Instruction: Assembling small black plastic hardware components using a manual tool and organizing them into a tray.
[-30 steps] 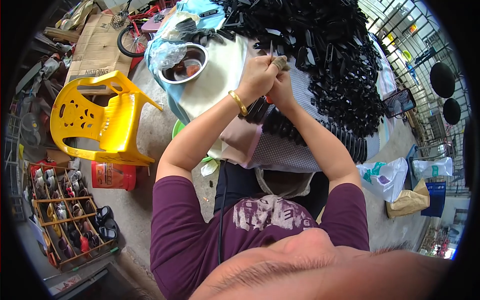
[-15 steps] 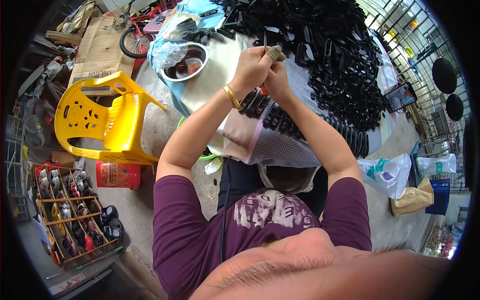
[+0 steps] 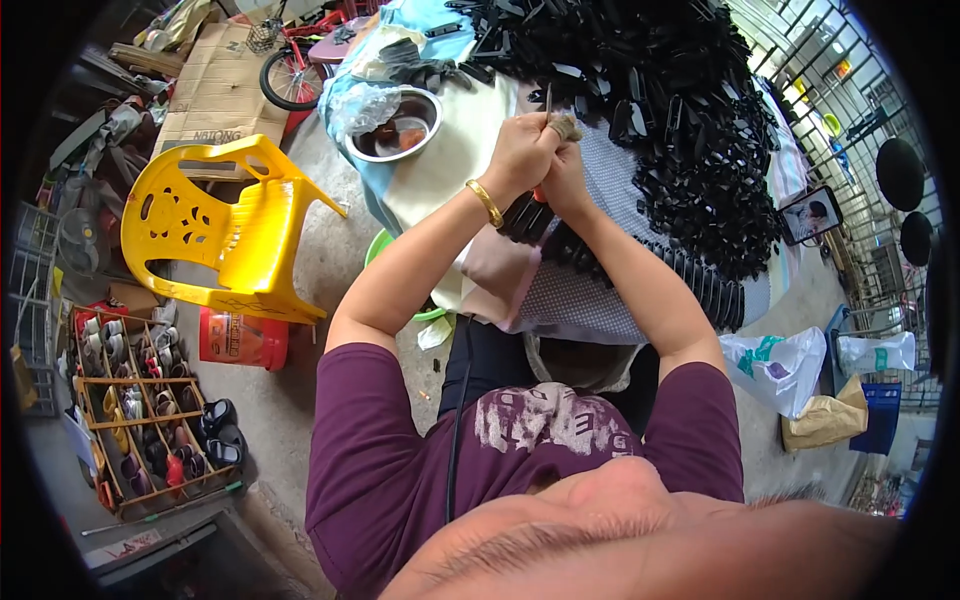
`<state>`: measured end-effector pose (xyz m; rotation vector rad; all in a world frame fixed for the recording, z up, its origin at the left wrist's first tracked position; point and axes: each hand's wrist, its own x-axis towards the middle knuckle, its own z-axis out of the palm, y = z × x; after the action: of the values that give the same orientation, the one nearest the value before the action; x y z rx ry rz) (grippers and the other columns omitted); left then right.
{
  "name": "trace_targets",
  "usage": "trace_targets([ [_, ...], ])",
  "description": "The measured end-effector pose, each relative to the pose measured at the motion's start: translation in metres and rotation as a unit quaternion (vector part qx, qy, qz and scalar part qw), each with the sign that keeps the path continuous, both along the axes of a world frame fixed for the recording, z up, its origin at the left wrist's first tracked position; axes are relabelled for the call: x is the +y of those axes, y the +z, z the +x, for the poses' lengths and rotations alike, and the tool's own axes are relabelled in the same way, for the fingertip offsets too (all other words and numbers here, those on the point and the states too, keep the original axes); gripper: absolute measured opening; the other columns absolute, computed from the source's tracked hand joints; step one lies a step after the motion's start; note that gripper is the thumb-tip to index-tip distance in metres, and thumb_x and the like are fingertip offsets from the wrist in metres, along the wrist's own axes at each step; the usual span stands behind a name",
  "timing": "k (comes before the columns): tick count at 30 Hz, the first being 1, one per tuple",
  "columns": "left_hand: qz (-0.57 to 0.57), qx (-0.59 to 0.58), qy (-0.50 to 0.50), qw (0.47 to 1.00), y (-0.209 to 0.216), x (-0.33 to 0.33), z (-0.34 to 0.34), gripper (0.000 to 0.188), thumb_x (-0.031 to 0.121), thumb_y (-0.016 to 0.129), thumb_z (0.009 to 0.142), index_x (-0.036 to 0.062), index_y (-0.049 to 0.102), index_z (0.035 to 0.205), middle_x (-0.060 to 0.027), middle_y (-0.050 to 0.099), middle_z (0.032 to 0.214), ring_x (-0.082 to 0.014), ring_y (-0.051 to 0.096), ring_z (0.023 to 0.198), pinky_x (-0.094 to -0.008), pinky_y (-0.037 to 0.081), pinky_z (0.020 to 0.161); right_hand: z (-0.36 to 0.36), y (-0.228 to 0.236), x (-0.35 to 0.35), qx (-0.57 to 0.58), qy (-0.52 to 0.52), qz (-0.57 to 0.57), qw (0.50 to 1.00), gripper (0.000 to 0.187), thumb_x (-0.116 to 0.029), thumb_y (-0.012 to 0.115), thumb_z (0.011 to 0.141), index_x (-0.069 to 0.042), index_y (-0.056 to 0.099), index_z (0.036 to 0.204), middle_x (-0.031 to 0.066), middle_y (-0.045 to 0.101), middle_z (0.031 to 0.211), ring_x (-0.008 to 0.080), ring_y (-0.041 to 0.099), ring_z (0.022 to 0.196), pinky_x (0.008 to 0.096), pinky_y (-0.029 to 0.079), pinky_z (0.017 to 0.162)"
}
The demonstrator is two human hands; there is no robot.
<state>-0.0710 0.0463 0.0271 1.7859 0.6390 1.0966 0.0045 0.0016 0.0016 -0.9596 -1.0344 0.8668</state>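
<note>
The right hand [image 3: 568, 185] is closed around a slim tool [image 3: 541, 194]; its orange handle shows at the near side and its thin metal tip points to the far side. The left hand [image 3: 522, 158] is folded in against the right one, and I cannot tell whether its fingers grip anything. A tan finger cover [image 3: 566, 126] sits beside the tip, and a gold bangle [image 3: 485, 204] circles the left wrist.

Both hands are above a cloth-draped table [image 3: 600, 165], just left of a broad heap of glossy black pieces [image 3: 690, 160], probably plastic. More of these line up along the near right edge [image 3: 715, 295]. Farther left stands a metal bowl [image 3: 432, 135] with a clear plastic bag [image 3: 378, 107] over its rim. A phone [image 3: 811, 216] is at the table's right side; a yellow plastic chair [image 3: 262, 235] stands well to the left, near a red bucket [image 3: 265, 345].
</note>
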Motion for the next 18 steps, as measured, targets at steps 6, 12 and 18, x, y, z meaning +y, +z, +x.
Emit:
trace_targets([
  [6, 0.014, -0.004, -0.007, 1.0, 0.014, 0.007, -0.009, 0.027, 0.015, 0.052, 0.089, -0.005, 0.069, 0.086, -0.0073, 0.067, 0.07, -0.0082, 0.058, 0.064, -0.0229, 0.048, 0.059, -0.005, 0.008, 0.006, -0.021, 0.035, -0.008, 0.999, 0.028, -0.014, 0.05, 0.09, -0.003, 0.054, 0.065, -0.0005, 0.05, 0.053, 0.0061, 0.046, 0.043, 0.0203, 0.032, 0.038],
  [12, -0.038, -0.054, -0.021, 0.998, 0.003, 0.016, -0.018, 0.026, 0.014, 0.052, 0.089, -0.0063, 0.068, 0.086, -0.0086, 0.067, 0.074, -0.0091, 0.058, 0.067, -0.0223, 0.048, 0.062, -0.013, -0.004, 0.022, -0.019, 0.032, -0.011, 0.999, 0.029, -0.013, 0.051, 0.09, -0.001, 0.054, 0.064, -0.0002, 0.051, 0.055, 0.0059, 0.05, 0.047, 0.019, 0.035, 0.041],
  [18, 0.04, 0.016, -0.026, 0.999, -0.007, 0.022, -0.006, 0.024, 0.011, 0.051, 0.087, -0.0067, 0.068, 0.09, -0.0088, 0.068, 0.076, -0.0104, 0.06, 0.07, -0.0228, 0.049, 0.065, -0.013, -0.001, 0.015, -0.011, -0.019, 0.05, 0.998, 0.031, -0.014, 0.048, 0.091, -0.003, 0.051, 0.063, 0.0007, 0.049, 0.052, 0.0077, 0.047, 0.04, 0.0208, 0.033, 0.036],
])
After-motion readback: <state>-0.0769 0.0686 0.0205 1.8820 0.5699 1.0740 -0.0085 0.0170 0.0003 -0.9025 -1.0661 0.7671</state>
